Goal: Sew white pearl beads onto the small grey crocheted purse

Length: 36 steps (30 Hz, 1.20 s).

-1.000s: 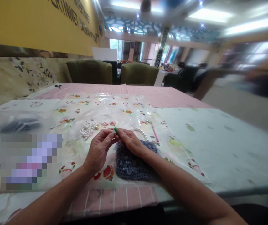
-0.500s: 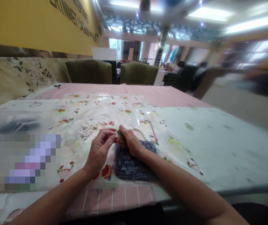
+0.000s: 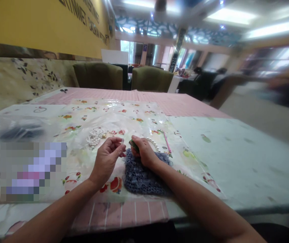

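Observation:
Between the thumb and fingers of my left hand (image 3: 109,157) is a small whitish piece (image 3: 122,141), too small to name. My right hand (image 3: 144,152) is closed around a small dark green tool (image 3: 134,145), whose tip points left toward my left hand; a gap separates the two hands. Under my right hand lies a dark blue crocheted piece (image 3: 144,177). A pile of white beads (image 3: 95,137) rests beyond my left hand, and a curved string of white beads (image 3: 154,143) lies just behind my right hand. The pink crochet hook (image 3: 167,142) is to its right.
A clear plastic sheet with fruit prints covers the table (image 3: 235,162). At the left are a plastic bag holding something dark (image 3: 21,131) and a blurred-out purple item (image 3: 36,168). Small black scissors (image 3: 63,90) lie at the far left edge. Green chairs (image 3: 152,79) stand beyond.
My hands have moved apart, leaving a gap between the whitish piece and the green tool. The whole view has shifted slightly.

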Each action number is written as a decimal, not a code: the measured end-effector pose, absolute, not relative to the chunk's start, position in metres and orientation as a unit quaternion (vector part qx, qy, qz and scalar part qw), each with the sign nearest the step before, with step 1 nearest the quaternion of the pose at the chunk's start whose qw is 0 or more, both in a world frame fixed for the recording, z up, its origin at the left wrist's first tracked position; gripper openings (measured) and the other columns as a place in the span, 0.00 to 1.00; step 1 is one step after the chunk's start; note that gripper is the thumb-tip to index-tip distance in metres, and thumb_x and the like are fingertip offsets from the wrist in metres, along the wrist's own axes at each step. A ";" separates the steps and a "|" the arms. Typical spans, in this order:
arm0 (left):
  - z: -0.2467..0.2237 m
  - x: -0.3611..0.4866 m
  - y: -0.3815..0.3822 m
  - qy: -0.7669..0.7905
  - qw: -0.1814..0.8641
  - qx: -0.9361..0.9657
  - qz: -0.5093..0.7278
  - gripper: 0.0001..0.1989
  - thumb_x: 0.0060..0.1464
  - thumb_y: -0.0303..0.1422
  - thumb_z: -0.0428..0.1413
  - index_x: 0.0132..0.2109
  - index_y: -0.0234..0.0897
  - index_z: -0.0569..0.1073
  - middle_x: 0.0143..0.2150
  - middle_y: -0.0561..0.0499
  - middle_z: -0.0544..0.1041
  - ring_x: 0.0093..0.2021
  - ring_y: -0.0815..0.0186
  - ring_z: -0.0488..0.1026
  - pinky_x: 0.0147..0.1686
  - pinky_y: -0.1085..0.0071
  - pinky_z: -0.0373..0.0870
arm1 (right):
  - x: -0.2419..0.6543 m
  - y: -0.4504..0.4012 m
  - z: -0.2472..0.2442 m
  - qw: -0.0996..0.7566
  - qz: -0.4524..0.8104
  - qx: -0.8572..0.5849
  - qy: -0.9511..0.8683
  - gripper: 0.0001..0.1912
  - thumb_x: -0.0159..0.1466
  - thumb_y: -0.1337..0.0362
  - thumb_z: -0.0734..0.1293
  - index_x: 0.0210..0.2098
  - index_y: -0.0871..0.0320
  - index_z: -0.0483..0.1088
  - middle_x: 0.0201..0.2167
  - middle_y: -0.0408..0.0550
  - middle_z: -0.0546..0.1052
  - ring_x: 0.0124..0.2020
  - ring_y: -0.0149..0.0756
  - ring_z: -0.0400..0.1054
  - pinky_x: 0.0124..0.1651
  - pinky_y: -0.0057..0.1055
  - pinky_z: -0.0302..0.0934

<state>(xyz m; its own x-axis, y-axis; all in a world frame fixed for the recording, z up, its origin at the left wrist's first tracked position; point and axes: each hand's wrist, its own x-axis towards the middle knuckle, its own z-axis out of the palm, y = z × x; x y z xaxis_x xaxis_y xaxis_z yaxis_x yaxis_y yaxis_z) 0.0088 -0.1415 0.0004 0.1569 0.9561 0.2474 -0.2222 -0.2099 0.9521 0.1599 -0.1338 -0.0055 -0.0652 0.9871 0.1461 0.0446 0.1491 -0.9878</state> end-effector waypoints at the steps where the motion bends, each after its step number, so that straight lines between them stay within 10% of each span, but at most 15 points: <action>1: 0.001 0.009 -0.142 0.332 0.534 0.546 0.553 0.13 0.51 0.34 0.64 0.42 0.36 0.71 0.27 0.56 0.75 0.26 0.71 0.73 0.30 0.73 0.72 | 0.160 -0.134 -0.005 0.506 0.458 -0.463 -0.565 0.30 0.66 0.47 0.56 0.13 0.55 0.56 0.10 0.38 0.55 0.14 0.26 0.46 0.24 0.32 0.42; 36: -0.002 0.007 -0.141 0.342 0.499 0.563 0.563 0.07 0.52 0.34 0.63 0.36 0.36 0.75 0.30 0.53 0.76 0.30 0.69 0.74 0.34 0.70 0.75 | 0.166 -0.133 -0.002 0.515 0.374 -0.489 -0.596 0.23 0.62 0.55 0.57 0.14 0.55 0.51 0.12 0.38 0.52 0.17 0.26 0.45 0.25 0.31 0.41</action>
